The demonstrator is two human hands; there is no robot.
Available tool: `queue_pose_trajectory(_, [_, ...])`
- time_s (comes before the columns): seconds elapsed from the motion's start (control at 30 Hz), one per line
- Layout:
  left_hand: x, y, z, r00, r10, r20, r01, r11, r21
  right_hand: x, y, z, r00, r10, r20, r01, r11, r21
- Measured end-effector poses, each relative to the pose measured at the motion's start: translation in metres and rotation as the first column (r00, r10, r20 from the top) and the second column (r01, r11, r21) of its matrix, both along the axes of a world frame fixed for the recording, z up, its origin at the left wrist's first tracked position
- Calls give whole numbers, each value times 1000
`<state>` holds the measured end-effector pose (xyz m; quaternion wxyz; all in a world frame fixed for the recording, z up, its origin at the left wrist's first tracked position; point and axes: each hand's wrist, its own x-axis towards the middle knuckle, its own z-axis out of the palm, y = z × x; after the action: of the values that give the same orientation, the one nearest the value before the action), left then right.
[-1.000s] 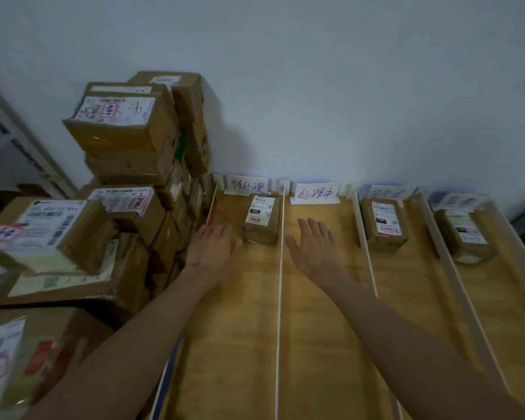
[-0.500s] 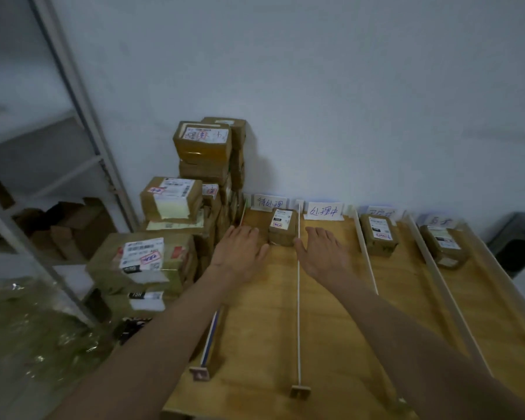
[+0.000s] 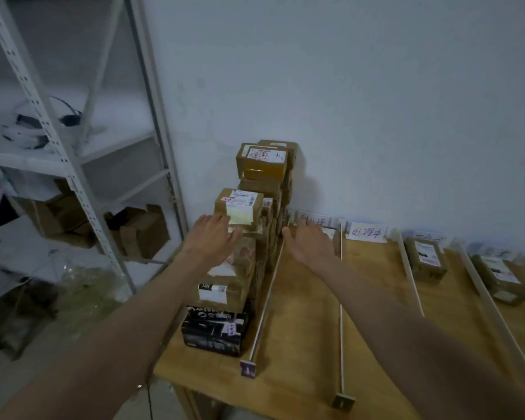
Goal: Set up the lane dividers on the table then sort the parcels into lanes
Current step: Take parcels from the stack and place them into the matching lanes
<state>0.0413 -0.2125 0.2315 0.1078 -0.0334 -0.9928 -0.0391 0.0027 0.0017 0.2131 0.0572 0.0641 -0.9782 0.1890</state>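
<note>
Dividers (image 3: 266,298) lie as long white strips across the wooden table (image 3: 303,344), and left of the nearest strip stands a stack of parcels (image 3: 225,286) with a black box (image 3: 214,330) at its front. Farther along this stack the left hand (image 3: 211,237) is open with straight fingers over a brown parcel, and the right hand (image 3: 308,242), also open, reaches into the first lane beside the stack. Behind the hands, paper labels (image 3: 366,232) lean on the wall, and two parcels (image 3: 425,260) lie in lanes far right of the stack.

White lane dividers (image 3: 341,310) lie parallel on the wooden table (image 3: 303,344). Brown labelled parcels (image 3: 240,262) stand stacked at its left edge; two more (image 3: 425,260) sit in right lanes.
</note>
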Motion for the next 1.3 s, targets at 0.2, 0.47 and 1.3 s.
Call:
queue_pose_trajectory(0.2, [-52, -43, 2, 986, 153, 60, -159, 980, 120, -54, -28, 4, 999, 29, 23, -26, 990, -140])
queue_pose_trajectory(0.47, [-130, -67, -8, 964, 194, 182, -242, 924, 297, -130, -58, -5, 983, 47, 180, 16, 943, -333])
queue_pose_trajectory(1.3, [-123, -14, 33, 988, -130, 88, 50, 789, 612, -90, -19, 52, 927, 47, 372, 211, 754, -622])
